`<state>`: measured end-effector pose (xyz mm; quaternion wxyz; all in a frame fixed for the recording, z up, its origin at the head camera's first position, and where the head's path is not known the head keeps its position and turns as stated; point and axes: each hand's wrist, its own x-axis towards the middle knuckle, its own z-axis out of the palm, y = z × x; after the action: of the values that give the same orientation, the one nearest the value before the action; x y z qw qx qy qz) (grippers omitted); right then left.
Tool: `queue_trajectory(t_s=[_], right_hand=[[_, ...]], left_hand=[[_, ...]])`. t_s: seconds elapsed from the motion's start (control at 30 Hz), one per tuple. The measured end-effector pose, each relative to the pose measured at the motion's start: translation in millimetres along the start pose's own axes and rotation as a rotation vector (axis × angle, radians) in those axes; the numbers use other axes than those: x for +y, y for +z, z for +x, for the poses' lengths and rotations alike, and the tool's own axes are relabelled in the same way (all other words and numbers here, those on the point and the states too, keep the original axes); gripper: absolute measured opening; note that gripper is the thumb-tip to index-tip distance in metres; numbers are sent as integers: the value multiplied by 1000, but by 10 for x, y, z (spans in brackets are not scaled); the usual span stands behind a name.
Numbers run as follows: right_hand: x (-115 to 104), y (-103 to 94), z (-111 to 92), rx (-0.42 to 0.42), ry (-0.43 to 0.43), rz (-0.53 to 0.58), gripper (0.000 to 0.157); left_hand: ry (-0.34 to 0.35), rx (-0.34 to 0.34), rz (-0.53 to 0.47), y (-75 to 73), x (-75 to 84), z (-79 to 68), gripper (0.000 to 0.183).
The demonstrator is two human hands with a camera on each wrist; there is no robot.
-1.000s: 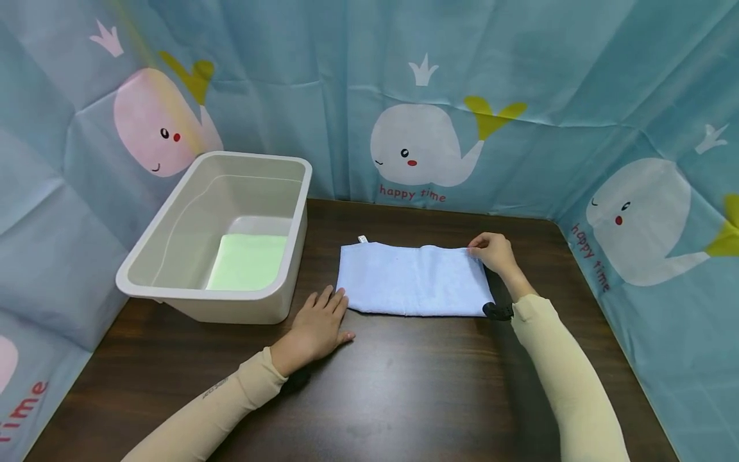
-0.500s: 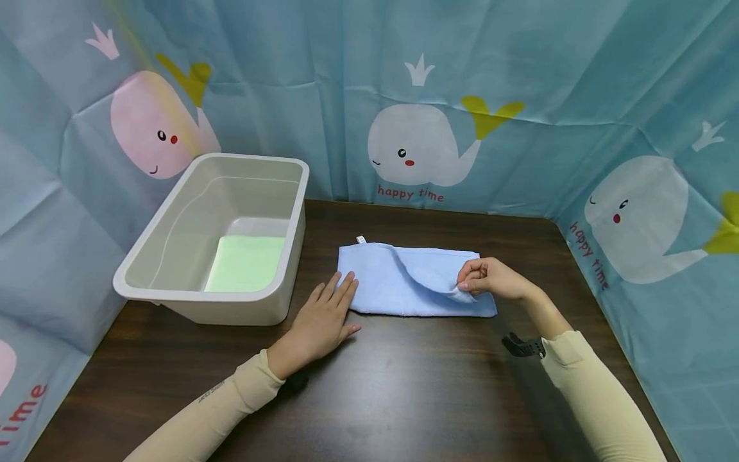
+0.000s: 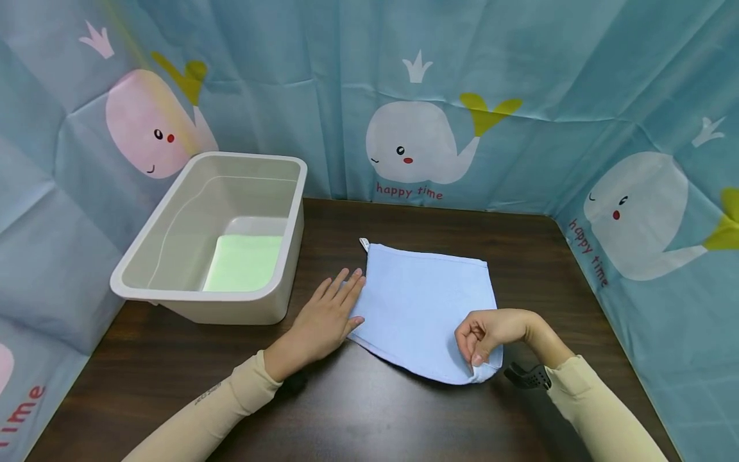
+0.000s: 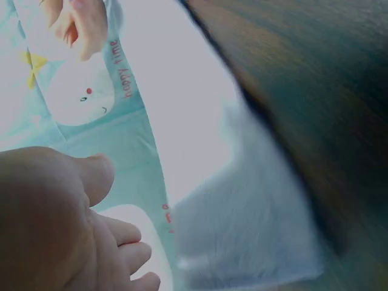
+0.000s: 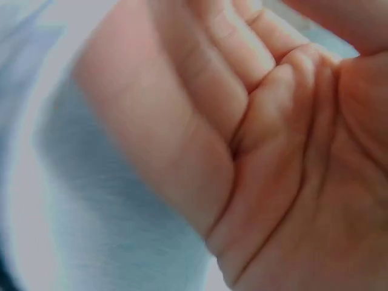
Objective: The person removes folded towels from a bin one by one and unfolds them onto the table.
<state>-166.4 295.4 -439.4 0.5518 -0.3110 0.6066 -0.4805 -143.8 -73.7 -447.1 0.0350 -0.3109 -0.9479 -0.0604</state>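
Note:
A light blue cloth (image 3: 421, 301) with a small white tag (image 3: 364, 244) at its far left corner lies on the dark wooden table, its near layer drawn toward the front. My right hand (image 3: 491, 330) pinches the near right corner of this cloth between thumb and curled fingers. In the right wrist view the palm and curled fingers (image 5: 194, 91) fill most of the picture, with blurred cloth beside them. Fingers spread and straight, my left hand (image 3: 323, 321) rests at the cloth's left edge. The left wrist view shows the cloth (image 4: 194, 151) slanting past the left hand (image 4: 79, 224).
A pale grey plastic tub (image 3: 208, 295) stands to the left of the cloth, with a folded light green cloth (image 3: 245, 262) on its bottom. A blue curtain (image 3: 323, 115) printed with whales surrounds the dark table (image 3: 369, 423) at the back and sides. A black band sits at my right wrist.
My right hand has pulled the cloth's upper layer from the far edge toward the front, unfolding it into a larger piece. My left hand has stayed almost in place at the left edge.

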Motion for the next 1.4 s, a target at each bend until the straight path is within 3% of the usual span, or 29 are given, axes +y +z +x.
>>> queue_trajectory(t_s=[0.1, 0.3, 0.43, 0.6, 0.67, 0.83, 0.9, 0.97, 1.03, 1.17, 1.27, 1.4], right_hand=[[47, 46, -6, 24, 97, -34, 20], [117, 74, 13, 170, 259, -117, 15], [101, 36, -7, 191, 269, -121, 17], [30, -138, -78, 247, 196, -158, 20], [-3, -257, -95, 380, 168, -210, 20], [-40, -577, -52, 893, 188, -412, 19], [-37, -684, -11, 1032, 214, -484, 21], [-42, -782, 26, 1104, 246, -546, 23], [-41, -878, 36, 1140, 307, -592, 25], [-47, -1087, -46, 1156, 516, -650, 29], [-55, -1221, -134, 1116, 648, -643, 29], [-66, -1323, -180, 1033, 722, -609, 17]], left_hand=[[5, -45, -18, 24, -9, -11, 68], [63, -161, -54, 101, 4, -133, 68], [109, -190, -58, 115, 31, -272, 69], [152, -191, -50, 114, 41, -480, 72], [171, -198, -38, 112, 39, -554, 71], [186, -218, 1, 126, 29, -659, 64], [178, -239, -3, 139, 29, -673, 62], [171, -265, -16, 152, 27, -676, 61], [167, -283, -38, 169, 27, -671, 61], [161, -284, -45, 156, 24, -646, 60], [159, -285, -52, 125, 17, -637, 57], [155, -289, -71, 111, 4, -640, 56]])
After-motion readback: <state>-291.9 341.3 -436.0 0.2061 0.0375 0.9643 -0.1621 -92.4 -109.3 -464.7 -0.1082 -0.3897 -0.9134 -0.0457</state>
